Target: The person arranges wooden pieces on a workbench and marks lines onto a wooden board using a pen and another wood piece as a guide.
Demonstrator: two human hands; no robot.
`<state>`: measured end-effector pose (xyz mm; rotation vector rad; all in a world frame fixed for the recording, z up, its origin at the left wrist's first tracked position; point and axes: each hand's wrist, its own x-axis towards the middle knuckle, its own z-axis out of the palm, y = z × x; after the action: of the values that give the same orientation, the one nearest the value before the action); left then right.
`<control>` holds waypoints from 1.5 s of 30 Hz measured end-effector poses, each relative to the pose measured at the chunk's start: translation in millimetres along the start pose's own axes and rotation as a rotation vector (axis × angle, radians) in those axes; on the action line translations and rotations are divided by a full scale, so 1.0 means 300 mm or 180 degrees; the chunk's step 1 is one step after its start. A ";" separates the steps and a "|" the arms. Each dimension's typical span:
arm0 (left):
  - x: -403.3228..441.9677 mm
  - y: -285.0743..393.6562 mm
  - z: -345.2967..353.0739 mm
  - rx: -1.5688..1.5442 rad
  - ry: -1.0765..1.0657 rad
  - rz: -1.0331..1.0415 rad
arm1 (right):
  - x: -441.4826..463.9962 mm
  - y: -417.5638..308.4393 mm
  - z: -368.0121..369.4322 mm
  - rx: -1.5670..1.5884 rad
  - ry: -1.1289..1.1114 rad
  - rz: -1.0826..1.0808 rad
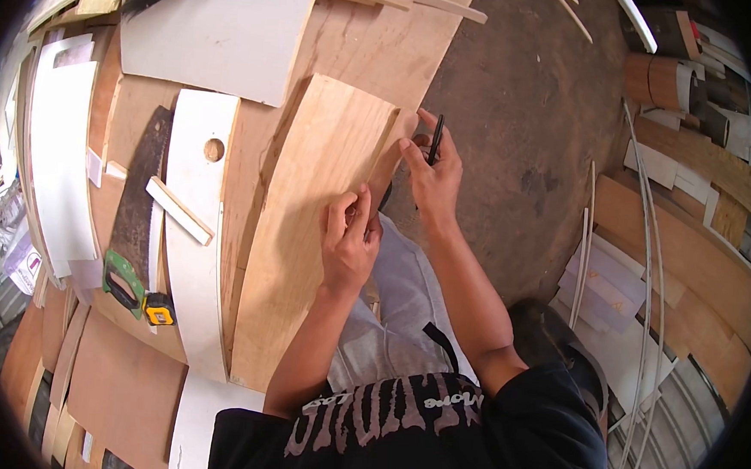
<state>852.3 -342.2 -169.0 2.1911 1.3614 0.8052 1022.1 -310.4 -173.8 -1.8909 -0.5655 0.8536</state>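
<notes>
A black pen (436,140) sticks up between the fingers of my right hand (435,174), which is closed around it. My right thumb and fingertip are close to the table's edge, beside the upper right corner of a pale wooden board (313,196). My left hand (349,246) has its fingers bent over the board's right side, lower down. Its thumb is partly hidden, and whatever may be between the fingers cannot be made out. The board lies lengthwise on the plywood tabletop (365,49).
Left of the board lies a white curved panel (193,266) with a round hole and a small white strip (179,211) across it. Beyond are a handsaw (140,194) and a yellow tape measure (159,309). Wood offcuts (689,163) and bent strips (650,251) stand at the right.
</notes>
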 end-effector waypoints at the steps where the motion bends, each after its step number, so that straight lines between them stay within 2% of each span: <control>1: 0.001 0.001 0.001 -0.0010 0.0017 0.0013 | 0.000 -0.004 0.002 -0.0009 -0.0003 0.0035; 12: -0.009 0.003 -0.005 -0.0052 0.0028 -0.0053 | 0.003 -0.008 0.023 0.0231 0.0135 0.0257; 14: -0.018 -0.007 0.012 0.0117 0.0070 0.0200 | 0.006 0.021 0.012 0.0271 0.0134 0.0277; 17: -0.015 0.017 -0.006 0.0480 0.0081 0.0210 | 0.003 0.026 -0.016 -0.0022 0.0568 -0.0255; 19: -0.008 0.021 -0.012 0.0667 0.0133 0.0281 | -0.022 -0.108 -0.036 0.2548 0.0869 0.0701; 20: -0.006 0.019 -0.014 0.0598 0.0094 0.0284 | -0.015 -0.103 -0.039 0.2528 0.0862 0.0701; 22: -0.006 0.017 -0.010 0.0518 0.0066 0.0274 | 0.010 -0.079 -0.053 0.2436 0.0862 -0.0173; 24: -0.009 0.018 -0.008 0.0439 -0.0068 0.0176 | 0.018 -0.079 -0.078 0.2160 0.0570 -0.0367; 26: -0.005 0.015 -0.005 0.0416 -0.0023 0.0204 | 0.025 -0.100 -0.082 0.1861 -0.0274 -0.0881; 30: 0.002 0.018 0.002 0.0183 0.0102 0.0169 | 0.062 -0.127 -0.030 0.1637 -0.0333 -0.0679; 32: 0.010 0.023 0.000 0.0133 0.0099 0.0129 | 0.079 -0.103 -0.017 0.0706 -0.0227 -0.1278; 34: 0.015 0.025 -0.003 0.0094 0.0094 0.0095 | 0.081 -0.137 -0.024 0.0601 -0.0234 -0.1154; 36: 0.013 0.022 -0.006 0.0100 0.0022 0.0092 | 0.087 -0.144 -0.027 -0.0084 -0.0246 -0.0641; 37: 0.012 0.020 -0.004 0.0101 0.0023 0.0076 | 0.091 -0.139 -0.027 -0.0093 -0.0259 -0.0636; 39: 0.011 0.021 0.001 0.0077 0.0045 0.0062 | 0.101 -0.137 -0.027 -0.0602 -0.0273 -0.0926; 45: 0.018 0.025 -0.007 0.0024 0.0024 0.0031 | 0.110 -0.160 -0.016 -0.0880 -0.0300 -0.1511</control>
<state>857.6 -340.4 -161.6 2.2044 1.3604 0.8137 1046.0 -269.1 -139.8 -1.8481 -1.1851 0.5726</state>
